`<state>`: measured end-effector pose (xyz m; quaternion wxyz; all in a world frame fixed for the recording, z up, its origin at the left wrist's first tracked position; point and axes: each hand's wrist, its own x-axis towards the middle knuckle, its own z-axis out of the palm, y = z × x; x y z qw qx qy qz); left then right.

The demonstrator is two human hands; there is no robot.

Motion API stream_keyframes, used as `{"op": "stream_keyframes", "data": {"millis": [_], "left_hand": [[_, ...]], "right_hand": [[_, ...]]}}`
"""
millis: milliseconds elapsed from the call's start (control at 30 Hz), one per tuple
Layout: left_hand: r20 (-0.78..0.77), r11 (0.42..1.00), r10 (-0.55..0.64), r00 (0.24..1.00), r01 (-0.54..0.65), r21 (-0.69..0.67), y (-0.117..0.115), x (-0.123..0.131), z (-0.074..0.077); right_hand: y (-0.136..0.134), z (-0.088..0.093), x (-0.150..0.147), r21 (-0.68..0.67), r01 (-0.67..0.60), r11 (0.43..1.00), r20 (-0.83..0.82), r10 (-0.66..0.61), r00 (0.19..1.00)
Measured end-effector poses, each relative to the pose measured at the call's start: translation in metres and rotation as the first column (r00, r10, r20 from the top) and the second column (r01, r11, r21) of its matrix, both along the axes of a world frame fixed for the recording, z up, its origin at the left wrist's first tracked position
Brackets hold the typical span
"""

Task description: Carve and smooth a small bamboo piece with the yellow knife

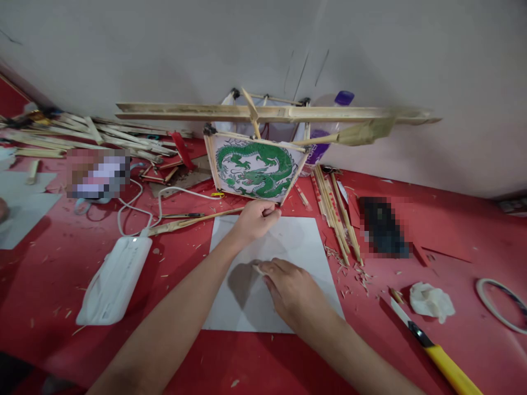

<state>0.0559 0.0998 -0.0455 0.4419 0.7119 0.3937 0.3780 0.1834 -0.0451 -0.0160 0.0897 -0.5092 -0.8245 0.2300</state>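
My left hand [259, 218] is closed at the lower edge of a stick-framed panel with a green dragon picture [257, 167]. Whether its fingers grip the frame is hard to make out. Behind the panel's top, a long split bamboo strip [173, 112] crosses horizontally. Over the white sheet [317, 247], my right hand [288, 280] is closed, its thumb and finger pinched on a small pale thing too small to name. A shadow falls on the sheet beside it.
On the left are a white power bank [117, 280] with a cable and many bamboo sticks [119, 137]. To the right lie thin sticks [335, 214], a crumpled tissue [432, 302], a yellow-handled knife [448, 367] and a tape ring [494, 307]. A purple-capped bottle [319, 148] stands behind.
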Motion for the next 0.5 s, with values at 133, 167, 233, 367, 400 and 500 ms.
{"op": "stream_keyframes", "data": {"millis": [133, 167, 233, 367, 400, 500], "left_hand": [[-0.004, 1.000, 0.008, 1.000, -0.008, -0.003, 0.001, 0.000, -0.002], [-0.003, 1.000, 0.008, 1.000, -0.008, 0.001, 0.001, 0.000, -0.002], [-0.005, 1.000, 0.008, 1.000, -0.008, 0.007, 0.002, 0.000, -0.002], [-0.015, 1.000, 0.018, 1.000, -0.018, 0.018, 0.002, 0.001, -0.002], [-0.013, 1.000, 0.022, 1.000, -0.022, 0.021, 0.002, 0.001, -0.002], [-0.020, 0.999, 0.036, 0.999, -0.035, 0.024, 0.002, 0.002, -0.002]], "right_hand": [[0.021, 0.002, 0.024, 0.035, 0.209, 0.977, 0.047, -0.211, 0.976], [0.028, 0.002, 0.033, 0.065, 0.282, 0.957, 0.079, -0.286, 0.955], [0.040, 0.000, 0.049, 0.126, 0.369, 0.921, 0.120, -0.383, 0.916], [0.046, -0.001, 0.059, 0.155, 0.358, 0.921, 0.114, -0.376, 0.920], [0.044, -0.001, 0.055, 0.139, 0.341, 0.930, 0.103, -0.356, 0.929], [0.029, 0.001, 0.036, 0.070, 0.266, 0.961, 0.059, -0.270, 0.961]]}}
